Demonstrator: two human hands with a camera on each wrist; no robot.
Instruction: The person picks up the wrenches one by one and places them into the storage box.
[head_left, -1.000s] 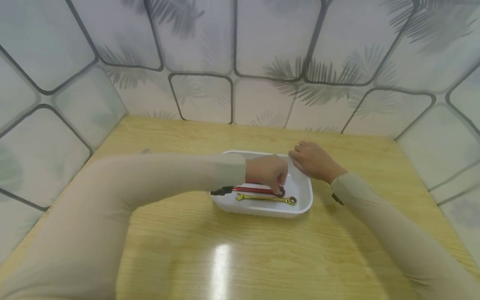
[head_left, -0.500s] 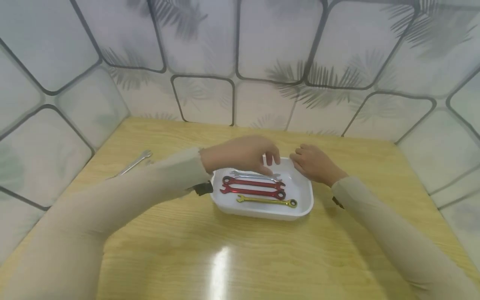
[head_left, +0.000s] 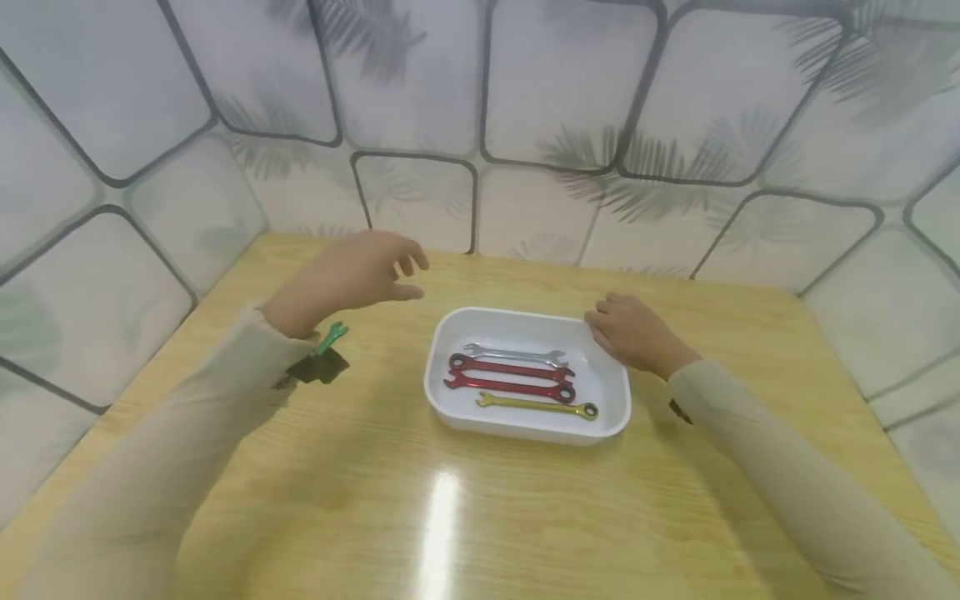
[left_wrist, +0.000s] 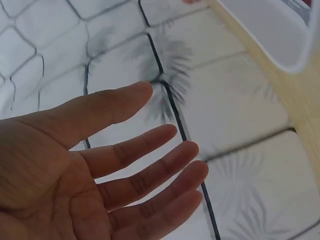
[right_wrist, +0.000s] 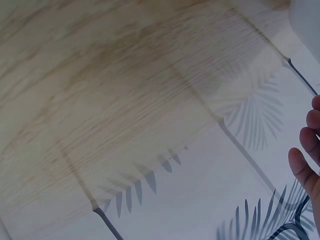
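My left hand hovers to the left of the tray, fingers spread and slightly bent; the left wrist view shows nothing in its palm. A green wrench lies on the table, partly hidden by my left wrist. At the back right corner of the white tray my right hand holds the rim with curled fingers. Inside the tray lie a silver wrench, two red wrenches and a yellow wrench, roughly parallel. Only some right fingertips show in the right wrist view.
The wooden table runs back to a wall with a leaf and line pattern, which also closes both sides. A bright reflection lies on the table's front part.
My left hand was low over the wrenches in the tray. It has lifted away and moved left, uncovering them. A silver wrench seen on the left is now hidden. My right hand stays at the corner.
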